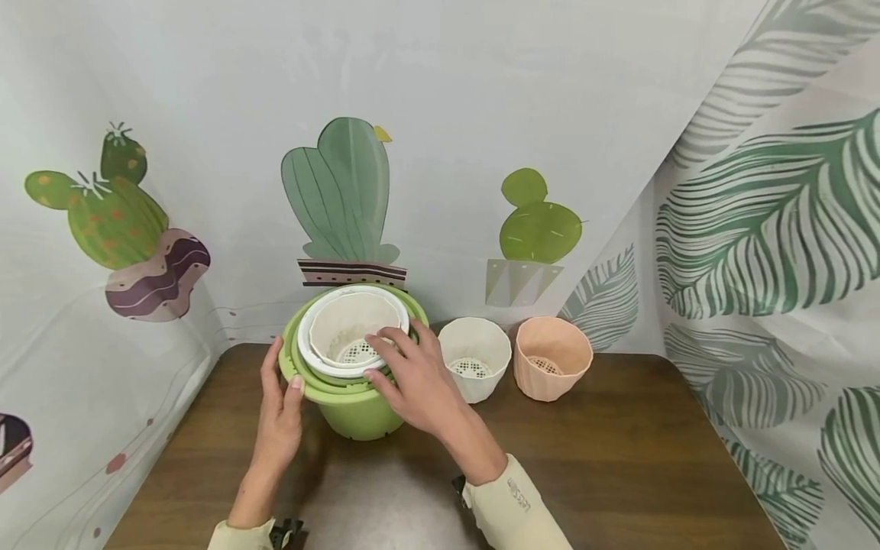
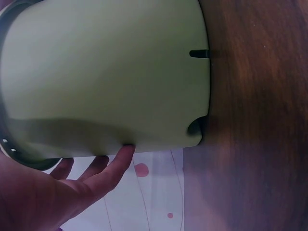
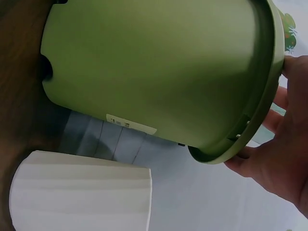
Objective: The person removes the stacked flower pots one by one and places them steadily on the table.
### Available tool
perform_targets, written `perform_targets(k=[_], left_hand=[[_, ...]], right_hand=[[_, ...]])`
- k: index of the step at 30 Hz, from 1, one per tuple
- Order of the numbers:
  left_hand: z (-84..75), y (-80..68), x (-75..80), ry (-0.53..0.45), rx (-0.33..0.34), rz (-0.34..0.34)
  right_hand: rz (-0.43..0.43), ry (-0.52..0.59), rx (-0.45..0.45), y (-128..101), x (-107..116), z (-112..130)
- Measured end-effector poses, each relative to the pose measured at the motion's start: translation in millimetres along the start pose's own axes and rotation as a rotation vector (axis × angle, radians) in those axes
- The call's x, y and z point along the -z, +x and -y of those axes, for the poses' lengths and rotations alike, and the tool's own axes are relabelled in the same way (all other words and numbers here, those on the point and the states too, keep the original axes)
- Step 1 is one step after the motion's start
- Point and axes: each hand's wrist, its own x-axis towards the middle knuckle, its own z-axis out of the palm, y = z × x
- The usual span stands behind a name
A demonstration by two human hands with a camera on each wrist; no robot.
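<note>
I have the green pot (image 1: 360,420) standing upright on the brown table (image 1: 619,447), at about eight o'clock from the centre of my head view, mouth up and long axis vertical. Inside it I see a second green rim (image 1: 319,379), then a white rim (image 1: 344,371), and within that a cream pot (image 1: 351,315) with a perforated base. Close by at three o'clock from this nest stands a white pot (image 1: 474,340), and further out on that line a peach pot (image 1: 550,340); both are mouth up, with pierced bottoms. On the green wall my right wrist view shows a pale label (image 3: 131,124), its print too small to read; I can't make out the lettering on the right sleeve (image 1: 516,504) either. The left hand (image 1: 280,409) holds the green rim at eight o'clock, thumb on top, fingers down the outside. The right hand (image 1: 422,378) spreads over the rims at four o'clock, fingers parted; I can't tell whether it grips anything.
</note>
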Motion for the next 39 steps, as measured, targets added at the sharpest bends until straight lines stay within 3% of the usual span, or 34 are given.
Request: perform_targets(k=[7, 23, 32, 39], left_hand=[[-1.9, 0.8, 0.7, -0.009, -0.004, -0.001], [-3.0, -0.3, 0.8, 0.028, 0.001, 0.001], [-1.7, -0.6, 0.2, -0.008, 0.004, 0.005], [-0.9, 0.0, -0.4, -0.021, 0.008, 0.01]], right_hand=[[0.091, -0.074, -0.011, 4.6, -1.2, 5.7], [0.189, -0.135, -0.036, 12.5, 7.5, 9.1], [0.23, -0.093, -0.077, 14.3, 11.0, 9.6], [0.169, -0.022, -0.083, 14.9, 11.6, 9.8]])
